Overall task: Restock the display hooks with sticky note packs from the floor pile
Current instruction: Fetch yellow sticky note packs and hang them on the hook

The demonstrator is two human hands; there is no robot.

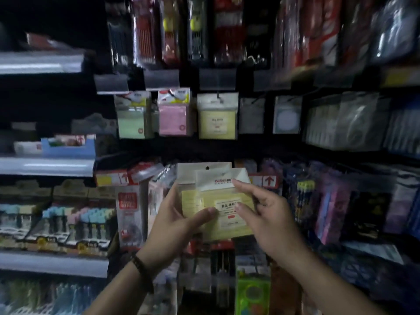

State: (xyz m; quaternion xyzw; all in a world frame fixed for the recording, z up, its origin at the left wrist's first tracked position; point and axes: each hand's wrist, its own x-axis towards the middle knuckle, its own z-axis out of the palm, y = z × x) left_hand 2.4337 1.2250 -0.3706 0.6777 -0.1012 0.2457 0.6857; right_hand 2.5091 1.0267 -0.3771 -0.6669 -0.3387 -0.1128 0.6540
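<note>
The left hand (179, 214) grips a few yellow sticky note packs in clear plastic sleeves (227, 228), and the right hand (268, 214) pinches the front one. At twelve o'clock hangs a yellow pack on its display hook (217, 120). The held packs are not yet hung, so restocking looks partway.

One camera here, worn on the person's head, facing forward and a little down, square onto the display rack (227, 148) from close range. The wide lens bows the shelf (45, 167) at the left edge. The left hand (175, 214) and right hand (272, 217), holding yellow sticky note packs (227, 214), sit just below it, low centre. Hanging packs (217, 119) sit mid-frame.
</note>
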